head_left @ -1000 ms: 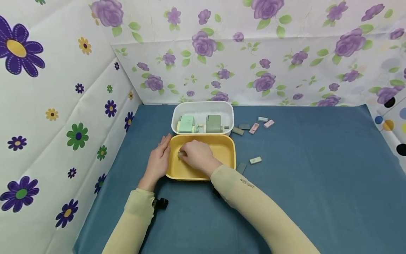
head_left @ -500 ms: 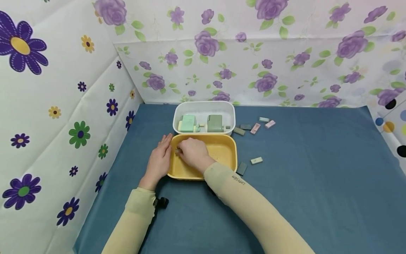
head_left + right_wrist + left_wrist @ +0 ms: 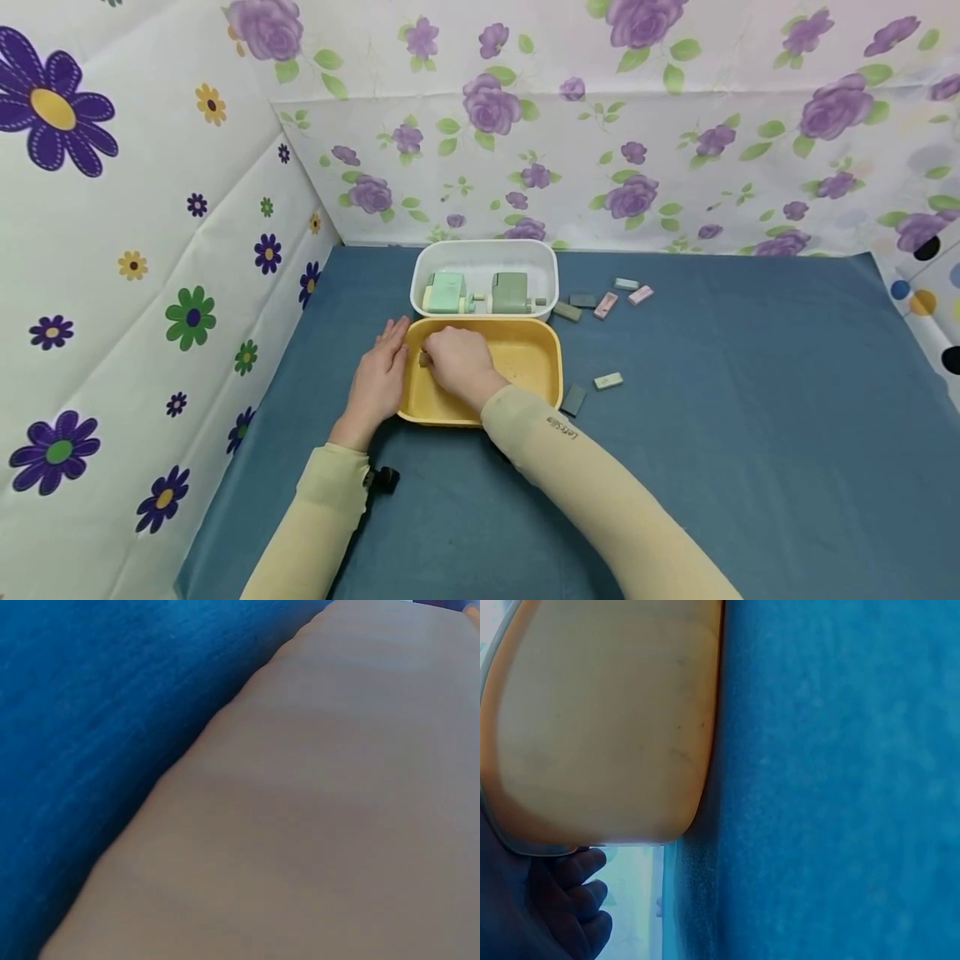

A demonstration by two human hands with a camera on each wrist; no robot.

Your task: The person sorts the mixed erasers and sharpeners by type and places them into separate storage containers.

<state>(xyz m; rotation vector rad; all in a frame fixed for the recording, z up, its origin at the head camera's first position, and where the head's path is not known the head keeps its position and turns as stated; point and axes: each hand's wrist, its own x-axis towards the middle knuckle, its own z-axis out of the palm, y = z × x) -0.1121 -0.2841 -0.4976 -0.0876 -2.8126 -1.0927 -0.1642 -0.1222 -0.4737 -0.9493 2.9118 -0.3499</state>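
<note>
In the head view, a yellow tray (image 3: 525, 362) sits in front of the person. The left hand (image 3: 378, 375) rests along its left rim, fingers stretched away from the body. In the left wrist view, fingertips (image 3: 589, 900) show past the end of the tray's wall (image 3: 604, 735). Inside the tray, the right hand (image 3: 459, 360) is bent over a small brownish block (image 3: 424, 359), pinched at its fingertips near the left end. Most of that block is hidden by the hand. A beige sleeve (image 3: 300, 825) fills much of the right wrist view, hiding the fingers.
Behind the yellow tray stands a white tray (image 3: 487, 252) with a mint boxy device (image 3: 447, 292) and a grey-green one (image 3: 510, 292) in it. Several small eraser-like blocks lie to the right, including a pink block (image 3: 605, 305) and a cream block (image 3: 608, 381).
The right hand has shifted slightly left and away from the body inside the yellow tray, the small block still in its fingers. The left hand stays at the rim.
</note>
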